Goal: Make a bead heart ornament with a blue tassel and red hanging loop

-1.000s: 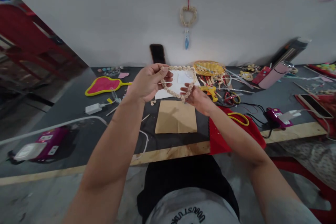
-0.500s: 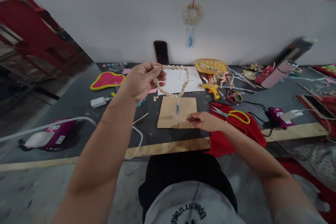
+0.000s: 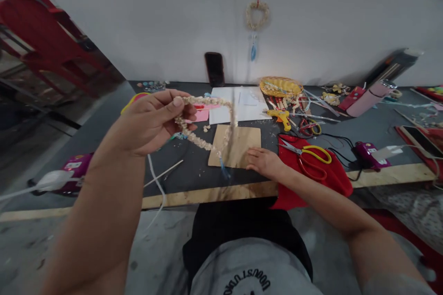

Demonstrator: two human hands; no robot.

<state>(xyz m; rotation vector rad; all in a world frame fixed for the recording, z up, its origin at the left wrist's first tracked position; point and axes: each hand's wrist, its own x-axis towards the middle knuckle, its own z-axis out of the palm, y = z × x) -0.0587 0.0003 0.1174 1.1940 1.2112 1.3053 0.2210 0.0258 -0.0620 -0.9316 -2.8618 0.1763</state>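
My left hand (image 3: pixel 155 117) is closed on the upper left of a heart-shaped wreath (image 3: pixel 199 140) of small beige pieces, held up above the table. From the wreath's lower point hangs a blue tassel (image 3: pixel 224 168), slightly blurred. Behind it, flat on the table, lies a square brown card (image 3: pixel 238 145). My right hand (image 3: pixel 265 162) lies on the card's right edge with its fingers stretched out and nothing in them. Just right of that hand, scissors (image 3: pixel 306 150) with yellow and red handles rest on a red cloth (image 3: pixel 311 184).
A similar wreath (image 3: pixel 257 16) hangs on the white wall. Along the back are a phone (image 3: pixel 214 69), white paper (image 3: pixel 247 106), a yellow basket (image 3: pixel 281 86) and a yellow glue gun (image 3: pixel 281 119). A pink bottle (image 3: pixel 370 97) leans at the right. Cables cross the table.
My left hand has moved left and nearer to me, carrying the wreath and its tassel along. On the card, my right hand's fingers now lie flatter.
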